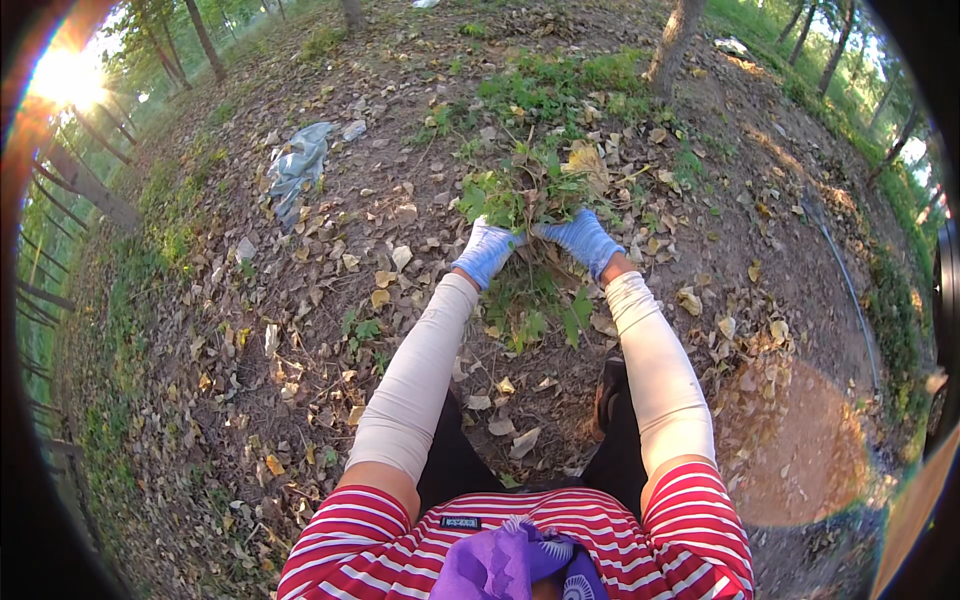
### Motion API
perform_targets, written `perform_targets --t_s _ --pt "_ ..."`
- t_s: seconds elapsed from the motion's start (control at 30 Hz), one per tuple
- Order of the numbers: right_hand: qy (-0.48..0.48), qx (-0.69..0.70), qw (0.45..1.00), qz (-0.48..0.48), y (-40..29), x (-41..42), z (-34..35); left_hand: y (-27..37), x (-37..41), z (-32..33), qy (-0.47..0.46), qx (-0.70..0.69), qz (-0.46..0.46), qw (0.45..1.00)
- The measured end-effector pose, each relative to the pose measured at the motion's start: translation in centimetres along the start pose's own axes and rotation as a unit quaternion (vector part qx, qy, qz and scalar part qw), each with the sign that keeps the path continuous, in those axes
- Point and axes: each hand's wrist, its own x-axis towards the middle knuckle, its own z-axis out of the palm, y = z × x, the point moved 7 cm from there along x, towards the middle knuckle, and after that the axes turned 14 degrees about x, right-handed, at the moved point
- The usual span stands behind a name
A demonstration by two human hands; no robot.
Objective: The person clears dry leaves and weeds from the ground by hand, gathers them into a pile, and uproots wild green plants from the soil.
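Both of my hands wear blue knitted gloves and meet in front of me, gripping one bundle of pulled weeds (517, 199). My left hand (489, 249) closes on the bundle from the left, and my right hand (583, 238) from the right. Green lobed leaves and dry stems stick out beyond the gloves. More leafy stems (536, 304) hang below the hands, towards my feet. The fingers are mostly hidden by the foliage. Just past the bundle, a patch of low green weeds (562, 90) grows from the soil.
Dry fallen leaves (382, 289) litter the brown soil. A crumpled grey-blue plastic sheet (300, 169) lies ahead on the left. A tree trunk (675, 49) rises beyond the weeds. On the right, a thin hose or pipe (847, 281) runs along the ground. My dark shoe (609, 394) shows below.
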Motion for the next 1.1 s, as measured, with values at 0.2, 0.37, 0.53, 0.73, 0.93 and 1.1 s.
perform_targets --t_s 0.2,0.37,0.53,0.73,0.93,1.1 --pt "0.0 0.021 1.0 -0.02 -0.2 0.4 -0.2 0.7 -0.3 -0.1 0.014 -0.202 -0.045 0.978" --pt "0.027 0.097 0.995 -0.028 -0.1 -0.2 0.1 1.2 -1.1 0.6 -0.016 -0.257 -0.094 0.962" --pt "0.061 0.104 0.99 -0.078 -0.4 0.2 0.1 1.4 -0.8 0.6 -0.005 -0.122 -0.085 0.989" --pt "0.113 0.114 0.98 -0.117 -1.9 0.3 -1.4 0.7 -0.4 -0.9 0.049 -0.182 -0.042 0.981" --pt "0.097 0.312 0.943 -0.061 -1.9 -1.1 0.7 1.5 -1.7 2.0 -0.141 -0.115 -0.109 0.977" --pt "0.098 0.341 0.934 -0.036 -1.6 -1.8 2.2 3.8 -2.3 1.8 -0.042 -0.147 -0.042 0.987"
